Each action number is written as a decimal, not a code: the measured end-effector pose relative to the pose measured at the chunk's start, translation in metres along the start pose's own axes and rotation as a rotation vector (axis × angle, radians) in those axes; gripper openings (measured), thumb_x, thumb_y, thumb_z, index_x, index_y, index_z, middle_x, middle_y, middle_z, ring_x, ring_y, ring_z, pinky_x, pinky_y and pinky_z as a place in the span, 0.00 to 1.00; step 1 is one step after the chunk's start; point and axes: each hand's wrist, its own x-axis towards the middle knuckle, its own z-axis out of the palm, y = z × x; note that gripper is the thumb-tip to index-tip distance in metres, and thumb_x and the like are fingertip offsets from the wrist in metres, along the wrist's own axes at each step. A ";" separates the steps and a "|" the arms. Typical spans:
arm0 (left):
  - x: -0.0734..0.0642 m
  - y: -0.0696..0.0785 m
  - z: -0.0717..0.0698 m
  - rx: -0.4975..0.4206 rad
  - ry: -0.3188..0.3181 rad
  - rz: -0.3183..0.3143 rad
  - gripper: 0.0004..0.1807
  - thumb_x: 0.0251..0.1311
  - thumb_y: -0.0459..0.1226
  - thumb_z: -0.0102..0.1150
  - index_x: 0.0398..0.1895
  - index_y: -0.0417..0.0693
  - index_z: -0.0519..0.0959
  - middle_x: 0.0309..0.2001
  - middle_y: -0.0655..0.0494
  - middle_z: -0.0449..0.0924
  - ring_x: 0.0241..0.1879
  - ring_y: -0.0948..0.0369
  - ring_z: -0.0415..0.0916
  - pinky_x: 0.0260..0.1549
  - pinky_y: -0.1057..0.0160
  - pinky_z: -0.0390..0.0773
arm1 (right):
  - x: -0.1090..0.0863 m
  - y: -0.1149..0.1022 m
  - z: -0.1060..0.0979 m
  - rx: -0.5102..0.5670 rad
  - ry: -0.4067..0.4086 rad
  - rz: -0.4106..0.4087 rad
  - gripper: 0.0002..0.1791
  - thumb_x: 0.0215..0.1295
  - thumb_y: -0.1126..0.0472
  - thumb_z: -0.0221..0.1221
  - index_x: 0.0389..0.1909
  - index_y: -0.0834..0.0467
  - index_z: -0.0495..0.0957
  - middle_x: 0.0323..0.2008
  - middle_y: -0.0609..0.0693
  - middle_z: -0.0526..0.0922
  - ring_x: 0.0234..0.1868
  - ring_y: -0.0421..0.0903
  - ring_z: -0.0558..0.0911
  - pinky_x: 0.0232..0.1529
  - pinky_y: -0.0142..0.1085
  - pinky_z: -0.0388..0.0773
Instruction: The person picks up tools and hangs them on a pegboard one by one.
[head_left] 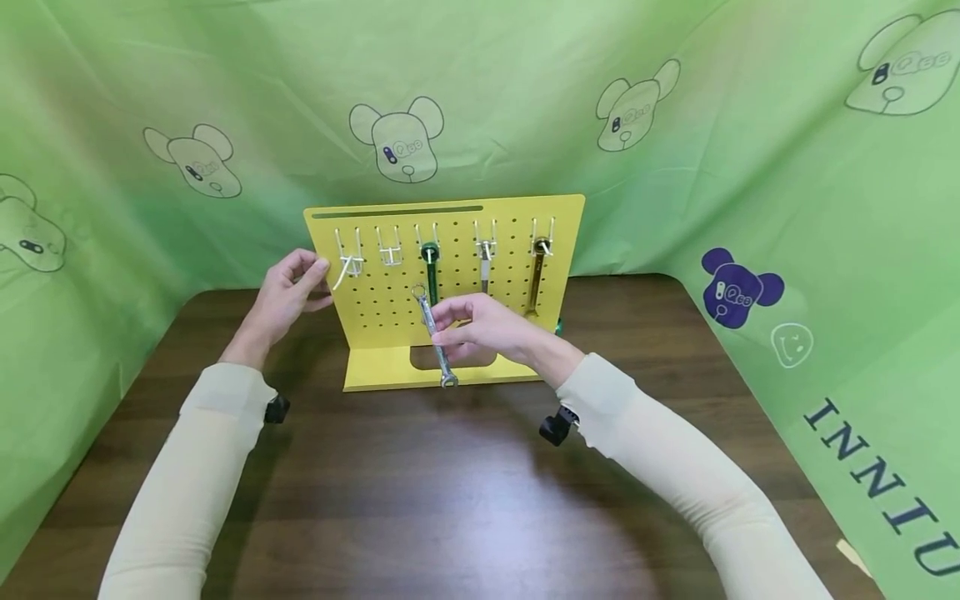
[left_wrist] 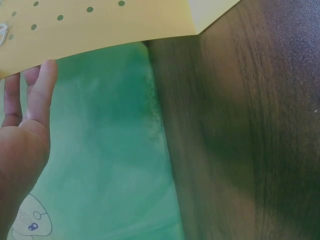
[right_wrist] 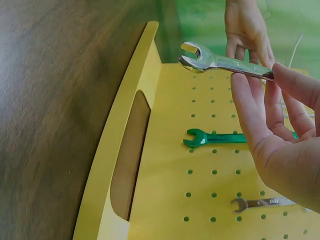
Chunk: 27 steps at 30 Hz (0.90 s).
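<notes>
Head view: the silver wrench (head_left: 428, 317) is pinched in right hand (head_left: 487, 327), pegboard edge (head_left: 345, 312) in left hand (head_left: 283, 296); if fingers are loosened, the wrench could be dropped

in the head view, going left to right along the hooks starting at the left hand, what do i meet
left hand → bare hook → second bare hook → green wrench → hanging silver wrench → gold wrench
</notes>
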 end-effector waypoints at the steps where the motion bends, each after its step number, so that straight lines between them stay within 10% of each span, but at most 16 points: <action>1: 0.000 0.000 0.000 -0.001 0.000 0.002 0.15 0.72 0.45 0.58 0.48 0.42 0.75 0.42 0.49 0.72 0.40 0.60 0.76 0.44 0.59 0.88 | 0.001 -0.001 0.001 0.006 0.003 0.001 0.14 0.65 0.71 0.66 0.51 0.63 0.81 0.46 0.59 0.80 0.42 0.53 0.85 0.51 0.54 0.85; 27: 0.001 0.001 0.002 -0.021 0.003 -0.013 0.12 0.73 0.43 0.57 0.46 0.44 0.75 0.40 0.53 0.72 0.41 0.58 0.75 0.44 0.58 0.88 | 0.033 -0.025 0.026 0.183 0.088 0.022 0.22 0.66 0.72 0.65 0.61 0.64 0.75 0.51 0.60 0.79 0.45 0.51 0.84 0.54 0.51 0.85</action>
